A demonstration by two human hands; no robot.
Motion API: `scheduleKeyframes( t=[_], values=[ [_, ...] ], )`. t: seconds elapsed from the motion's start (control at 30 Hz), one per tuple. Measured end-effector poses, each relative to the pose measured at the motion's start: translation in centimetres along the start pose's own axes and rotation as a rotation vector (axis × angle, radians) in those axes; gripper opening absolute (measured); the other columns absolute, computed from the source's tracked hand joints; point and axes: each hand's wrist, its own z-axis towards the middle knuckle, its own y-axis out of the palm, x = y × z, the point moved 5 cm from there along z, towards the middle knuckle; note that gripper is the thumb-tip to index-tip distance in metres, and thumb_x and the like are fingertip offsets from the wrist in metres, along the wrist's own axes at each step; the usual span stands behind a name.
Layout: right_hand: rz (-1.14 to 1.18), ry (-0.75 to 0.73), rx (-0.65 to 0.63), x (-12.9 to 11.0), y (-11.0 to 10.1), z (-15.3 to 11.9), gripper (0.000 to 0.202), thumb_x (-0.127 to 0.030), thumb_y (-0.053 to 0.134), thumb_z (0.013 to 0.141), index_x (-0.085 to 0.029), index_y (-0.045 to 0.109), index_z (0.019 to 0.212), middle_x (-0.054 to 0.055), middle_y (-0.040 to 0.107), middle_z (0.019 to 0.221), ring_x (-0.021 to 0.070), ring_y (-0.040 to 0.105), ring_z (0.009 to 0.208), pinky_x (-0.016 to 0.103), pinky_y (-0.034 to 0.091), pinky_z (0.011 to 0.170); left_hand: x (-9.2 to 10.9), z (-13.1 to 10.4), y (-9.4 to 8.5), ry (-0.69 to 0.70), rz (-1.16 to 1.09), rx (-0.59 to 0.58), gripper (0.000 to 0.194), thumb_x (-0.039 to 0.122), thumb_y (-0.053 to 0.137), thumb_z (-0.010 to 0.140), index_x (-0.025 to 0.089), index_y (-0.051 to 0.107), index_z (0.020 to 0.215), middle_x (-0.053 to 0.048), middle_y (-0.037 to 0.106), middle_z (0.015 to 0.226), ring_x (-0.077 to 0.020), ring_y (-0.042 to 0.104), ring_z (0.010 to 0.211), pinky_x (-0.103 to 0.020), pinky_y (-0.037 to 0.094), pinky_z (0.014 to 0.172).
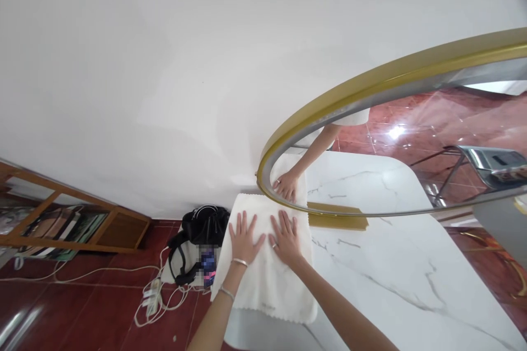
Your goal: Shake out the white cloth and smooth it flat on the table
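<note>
A white towel [263,279] with a scalloped edge lies spread over the left end of a marble-patterned table [382,269]. Flat on its left side rests my left hand [244,240], fingers spread, with bracelets at the wrist. My right hand [287,238] is pressed flat on the towel to the right of it, fingers apart and a ring on one finger. Neither hand grips anything. Some small dark marking shows near the towel's lower edge.
Behind the towel stands a gold-framed round mirror [337,100] on a gold base [341,216], against the white wall. Left of the table, a black bag [205,225], a power strip [152,299] and white cables lie on red tiles. A wooden shelf [123,228] is further left.
</note>
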Motion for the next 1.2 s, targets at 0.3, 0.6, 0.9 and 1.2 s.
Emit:
scheduleKeyframes(
  t=[0.3, 0.6, 0.9, 1.2],
  values=[
    [0.196, -0.273, -0.114, -4.2, 0.7, -0.6, 0.060, -0.051, 0.049, 0.091, -0.021, 0.041, 0.143, 0.012, 0.034, 0.152, 0.0285, 0.029, 0.139, 0.050, 0.023, 0.113, -3.6, -10.1, -2.5, -0.080, 0.026, 0.177, 0.064, 0.039, 0.038, 0.096, 0.027, 0.011, 0.153, -0.010, 0.013, 0.160, -0.0299, 0.025, 0.144, -0.046, 0.035, 0.109],
    [0.374, -0.464, -0.291, -7.5, -2.6, -10.4, 0.079, -0.066, 0.046, 0.086, -0.024, 0.027, 0.150, 0.013, 0.023, 0.156, 0.0350, 0.019, 0.143, 0.058, 0.017, 0.114, -0.6, -18.4, -3.8, -0.175, 0.083, 0.262, 0.062, 0.029, 0.035, 0.097, 0.027, 0.006, 0.152, -0.010, 0.005, 0.161, -0.0327, 0.018, 0.146, -0.055, 0.030, 0.111],
    [0.314, -0.385, -0.346, -2.6, -3.5, -14.3, 0.083, -0.070, 0.040, 0.087, -0.030, 0.008, 0.153, 0.007, 0.002, 0.160, 0.0344, 0.005, 0.146, 0.062, 0.006, 0.115, 3.2, -17.5, -2.1, -0.096, 0.050, 0.267, 0.066, 0.025, 0.038, 0.094, 0.026, 0.007, 0.152, -0.011, 0.007, 0.161, -0.0324, 0.022, 0.144, -0.054, 0.030, 0.110],
    [0.154, -0.240, -0.165, 4.7, -5.5, -18.0, 0.082, -0.067, 0.045, 0.086, -0.029, 0.016, 0.152, 0.007, 0.011, 0.159, 0.0337, 0.014, 0.145, 0.057, 0.009, 0.116, 10.6, -14.6, 1.0, 0.074, 0.001, 0.257, 0.070, 0.023, 0.041, 0.090, 0.024, 0.009, 0.152, -0.012, 0.010, 0.161, -0.0309, 0.027, 0.143, -0.049, 0.032, 0.110]
  ],
)
